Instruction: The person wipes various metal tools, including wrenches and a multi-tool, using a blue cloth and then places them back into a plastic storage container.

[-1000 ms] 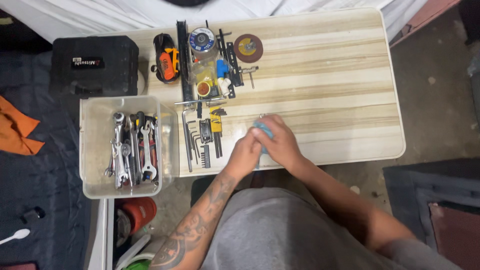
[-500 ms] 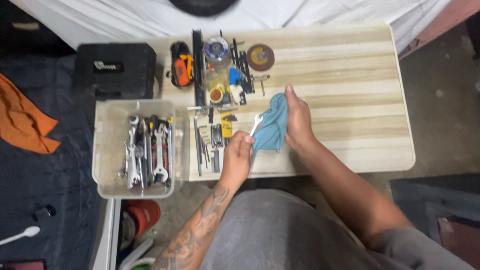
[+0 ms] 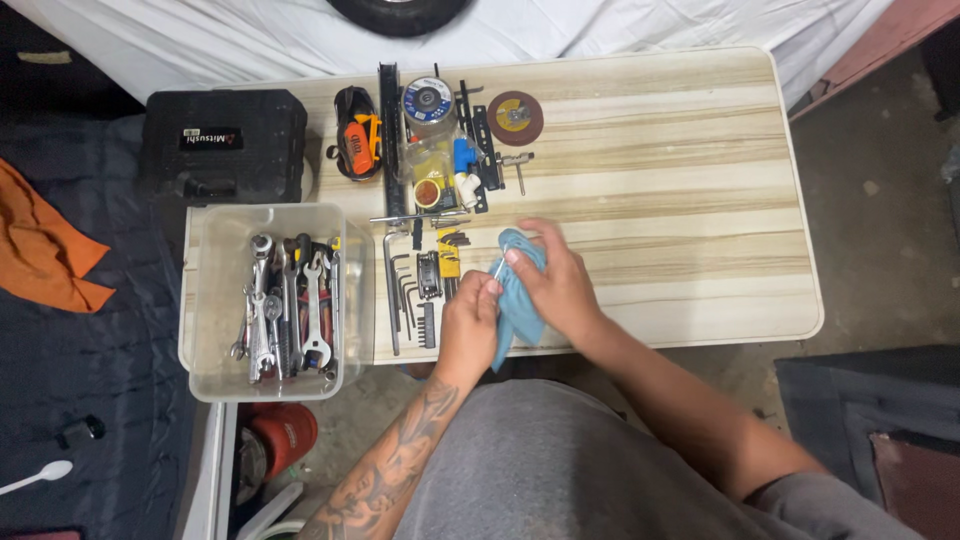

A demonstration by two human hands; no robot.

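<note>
While the left hand (image 3: 468,325) pinches a small metal tool (image 3: 498,268), the right hand (image 3: 555,285) grips a blue cloth (image 3: 520,310) around it (above the table (image 3: 680,200)).

The desk (image 3: 680,180) is pale wood with brown grain streaks, and the cloth (image 3: 520,300) over it is light blue. Far left sits a black case (image 3: 222,145), beside an orange-and-black tape measure (image 3: 356,146), a blue-labelled disc (image 3: 428,100) and a maroon disc (image 3: 516,117). The clear bin (image 3: 205,300) holds silver wrenches (image 3: 290,310); an orange rag (image 3: 45,250) lies left.
</note>
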